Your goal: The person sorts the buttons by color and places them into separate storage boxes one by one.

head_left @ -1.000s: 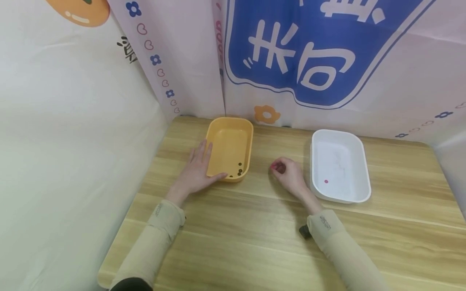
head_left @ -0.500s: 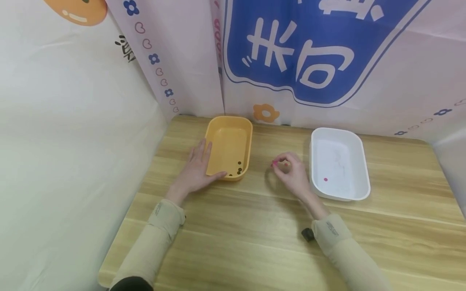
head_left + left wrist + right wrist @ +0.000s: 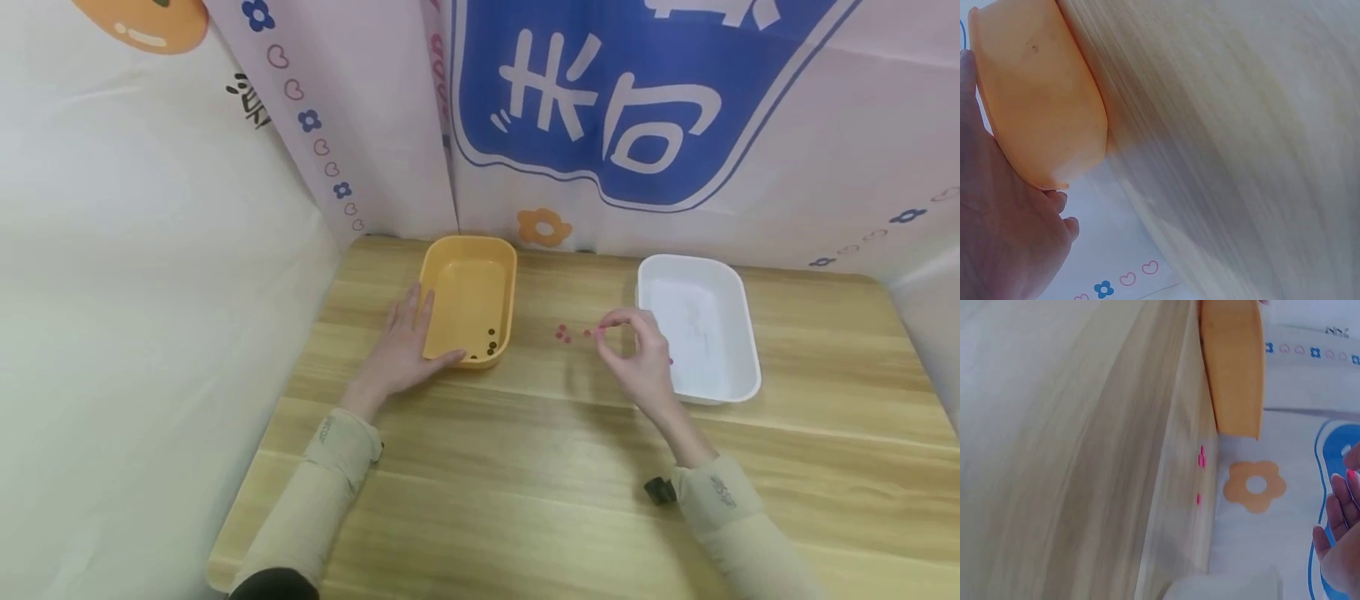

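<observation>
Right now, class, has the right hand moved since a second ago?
Yes: against the white tray in the head view, the right hand has moved rightward, from beside the tray's left edge to overlapping it.

Right hand (image 3: 1338,531) pinches a pink piece (image 3: 1351,474)

The hand, partly cut off, shows beyond the edge of the counter (image 3: 1085,450), against the printed cloth (image 3: 1297,431); the pink piece sits between thumb and forefinger. More pink pieces (image 3: 1202,460) lie near the counter's edge along the cloth: a tight cluster near the orange tray (image 3: 1232,369), and one set apart, nearer the white tray (image 3: 1222,591). The orange tray stands at that edge too. The cloth shows an orange flower (image 3: 1275,487) and part of a blue panel (image 3: 1333,454).
</observation>
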The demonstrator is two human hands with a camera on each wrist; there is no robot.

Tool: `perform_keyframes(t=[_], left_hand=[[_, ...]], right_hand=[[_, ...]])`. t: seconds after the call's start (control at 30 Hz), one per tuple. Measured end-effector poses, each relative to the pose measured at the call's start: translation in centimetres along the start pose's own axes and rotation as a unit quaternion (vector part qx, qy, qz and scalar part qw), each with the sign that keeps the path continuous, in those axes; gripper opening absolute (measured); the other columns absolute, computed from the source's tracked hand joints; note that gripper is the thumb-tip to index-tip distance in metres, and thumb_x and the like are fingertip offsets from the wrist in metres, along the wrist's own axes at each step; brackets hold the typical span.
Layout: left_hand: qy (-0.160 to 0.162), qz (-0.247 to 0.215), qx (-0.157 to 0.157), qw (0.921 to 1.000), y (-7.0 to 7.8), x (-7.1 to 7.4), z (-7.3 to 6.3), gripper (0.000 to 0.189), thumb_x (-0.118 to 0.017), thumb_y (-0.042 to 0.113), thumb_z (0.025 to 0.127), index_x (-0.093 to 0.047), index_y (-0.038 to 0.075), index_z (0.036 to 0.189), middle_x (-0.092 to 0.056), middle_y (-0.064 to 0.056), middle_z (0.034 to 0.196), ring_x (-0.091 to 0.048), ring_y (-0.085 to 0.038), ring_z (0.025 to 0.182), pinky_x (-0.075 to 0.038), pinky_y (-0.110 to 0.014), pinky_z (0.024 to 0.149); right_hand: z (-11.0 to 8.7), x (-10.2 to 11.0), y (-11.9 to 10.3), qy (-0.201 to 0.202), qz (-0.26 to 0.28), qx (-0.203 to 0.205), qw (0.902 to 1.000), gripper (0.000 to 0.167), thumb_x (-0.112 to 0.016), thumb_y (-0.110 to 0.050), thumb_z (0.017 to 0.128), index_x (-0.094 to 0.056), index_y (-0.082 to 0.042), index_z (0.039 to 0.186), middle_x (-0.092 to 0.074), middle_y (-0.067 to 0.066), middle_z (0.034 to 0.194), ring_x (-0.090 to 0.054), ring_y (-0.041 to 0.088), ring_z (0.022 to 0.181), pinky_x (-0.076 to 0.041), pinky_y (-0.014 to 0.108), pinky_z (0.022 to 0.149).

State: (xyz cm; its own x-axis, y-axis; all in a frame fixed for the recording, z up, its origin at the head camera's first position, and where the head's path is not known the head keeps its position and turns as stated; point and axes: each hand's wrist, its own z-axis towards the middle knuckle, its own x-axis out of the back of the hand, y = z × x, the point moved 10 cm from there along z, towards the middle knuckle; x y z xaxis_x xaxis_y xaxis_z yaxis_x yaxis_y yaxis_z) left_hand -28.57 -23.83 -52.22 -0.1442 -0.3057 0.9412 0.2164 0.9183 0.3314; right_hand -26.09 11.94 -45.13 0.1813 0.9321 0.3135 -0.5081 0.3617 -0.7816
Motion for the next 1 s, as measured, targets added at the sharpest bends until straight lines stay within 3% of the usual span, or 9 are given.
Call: perform_keyframes(t=[0.23, 0.37, 0.53, 0.77, 1.0], left_hand=[[0.000, 0.006, -0.001, 1.0000, 0.1, -0.2, 0.2, 0.126, -0.052, 0.088, 0.097, 0.004, 0.009, 0.177, 0.008, -0.023, 0.185, -0.005, -0.045, 0.173, -0.009, -0.062, 0.143], [-0.004, 0.006, -0.002, 1.0000, 0.2, -0.3, 0.3, 0.126, -0.050, 0.089, 0.096, 0.005, 0.010, 0.177, 0.013, -0.021, 0.185, -0.001, -0.044, 0.174, -0.007, -0.063, 0.143], [-0.005, 0.003, 0.002, 1.0000, 0.0, -0.2, 0.4, 0.127, -0.050, 0.090, 0.096, 0.008, 0.012, 0.177, 0.019, -0.016, 0.185, -0.001, -0.045, 0.173, -0.006, -0.063, 0.142], [-0.004, 0.008, -0.001, 1.0000, 0.1, -0.2, 0.5, 0.128, -0.049, 0.091, 0.095, 0.008, 0.011, 0.177, 0.021, -0.015, 0.184, -0.001, -0.046, 0.173, -0.005, -0.063, 0.142], [-0.004, 0.006, -0.001, 1.0000, 0.1, -0.4, 0.5, 0.128, -0.050, 0.090, 0.095, 0.007, 0.010, 0.177, 0.021, -0.015, 0.184, 0.000, -0.045, 0.174, -0.005, -0.063, 0.143]], right_hand=[[-0.6, 3.5, 1.2, 0.038, -0.011, -0.019, 0.9990, 0.018, -0.076, 0.017, 0.087, -0.074, 0.008, 0.103, -0.074, 0.026, 0.104, -0.055, -0.002, 0.112, -0.041, 0.016, 0.105], [-1.0, 5.7, 2.1, 0.071, -0.025, -0.030, 0.9967, 0.019, -0.076, 0.017, 0.085, -0.075, 0.009, 0.102, -0.073, 0.025, 0.101, -0.055, -0.004, 0.109, -0.039, 0.016, 0.097], [-1.4, 8.1, 3.2, 0.110, -0.045, -0.037, 0.9922, 0.018, -0.075, 0.020, 0.084, -0.074, 0.013, 0.101, -0.072, 0.025, 0.097, -0.054, -0.008, 0.107, -0.040, 0.015, 0.099], [-1.8, 10.4, 4.1, 0.139, -0.055, -0.072, 0.9861, 0.014, -0.074, 0.016, 0.087, -0.073, 0.014, 0.100, -0.067, -0.012, 0.096, -0.054, -0.008, 0.104, -0.038, 0.014, 0.099], [-2.1, 11.7, 5.2, 0.144, -0.052, -0.093, 0.9838, 0.013, -0.074, 0.013, 0.090, -0.074, 0.013, 0.104, -0.066, -0.013, 0.097, -0.057, -0.008, 0.102, -0.040, 0.017, 0.102]])
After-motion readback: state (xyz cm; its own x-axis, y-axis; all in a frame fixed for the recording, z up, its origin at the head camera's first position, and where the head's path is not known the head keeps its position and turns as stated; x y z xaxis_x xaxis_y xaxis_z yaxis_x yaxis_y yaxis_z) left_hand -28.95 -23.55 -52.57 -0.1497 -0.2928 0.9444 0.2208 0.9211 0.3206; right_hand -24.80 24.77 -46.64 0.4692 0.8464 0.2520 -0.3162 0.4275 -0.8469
